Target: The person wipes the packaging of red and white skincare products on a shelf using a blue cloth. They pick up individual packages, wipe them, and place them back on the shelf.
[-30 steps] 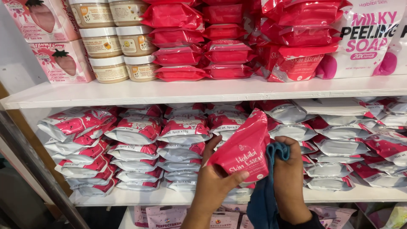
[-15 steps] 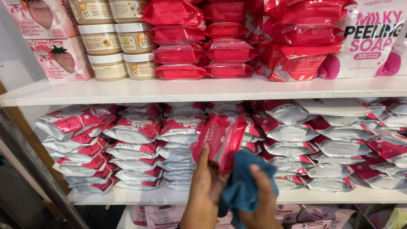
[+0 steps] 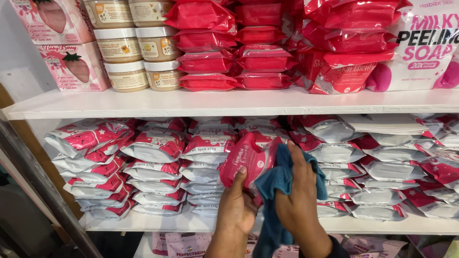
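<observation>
My left hand [image 3: 237, 205] grips a pink and red soap packet [image 3: 247, 160] by its lower edge, holding it up in front of the lower shelf. My right hand [image 3: 300, 196] presses a blue cloth [image 3: 276, 184] against the right side of that packet; the cloth hangs down between my wrists. Behind the packet, stacks of similar pink and white packets [image 3: 158, 157] fill the lower shelf.
The white upper shelf [image 3: 229, 102] carries red packets [image 3: 205, 48], lidded cream jars [image 3: 126, 52], pink boxes [image 3: 71, 67] and a big white soap bag [image 3: 420, 48]. A grey metal post [image 3: 38, 186] slants at the left. More packages lie below the lower shelf edge [image 3: 143, 223].
The packet has turned and shifted left from in front of the shelf's middle. My right hand with the cloth has come up from below onto the packet's right side.
</observation>
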